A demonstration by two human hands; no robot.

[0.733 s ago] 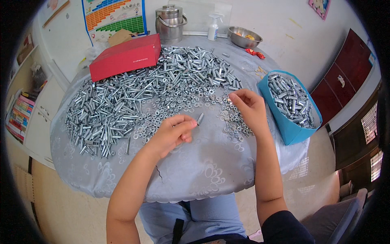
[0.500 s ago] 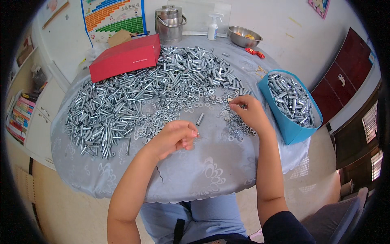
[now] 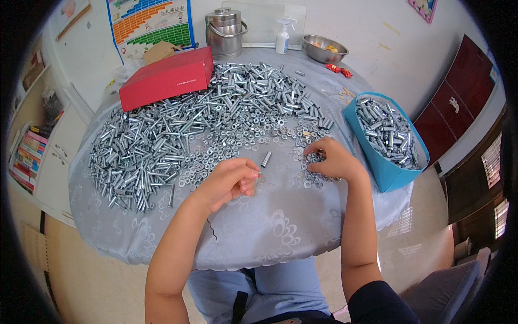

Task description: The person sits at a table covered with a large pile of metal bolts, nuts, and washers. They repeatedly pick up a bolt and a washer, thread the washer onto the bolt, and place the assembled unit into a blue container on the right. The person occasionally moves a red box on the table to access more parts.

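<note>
My left hand [image 3: 231, 183] is closed above the tablecloth, thumb and forefinger pinched together. A tiny shiny tip shows at its fingertips; the rest of what it holds is hidden. Just beyond it a silver metal sleeve [image 3: 266, 159] lies alone on the cloth. My right hand [image 3: 339, 162] reaches down over a patch of small washers and nuts [image 3: 308, 177], its thumb and forefinger apart and curved, touching the pile. More nuts and washers [image 3: 202, 162] spread left of the sleeve. A large heap of silver bolts and sleeves [image 3: 137, 148] covers the table's far left.
At the right edge stands a blue fabric bin [image 3: 386, 167] full of bolt assemblies. A red box [image 3: 164, 78] rests on the heap. Behind are a steel pot [image 3: 224, 40], a spray bottle [image 3: 282, 38], a metal bowl [image 3: 324, 53] and a red wrapper [image 3: 339, 70].
My right hand has moved nearer to me, from the far side of the washers down onto them, and its fingers have spread. My left hand has barely moved.
</note>
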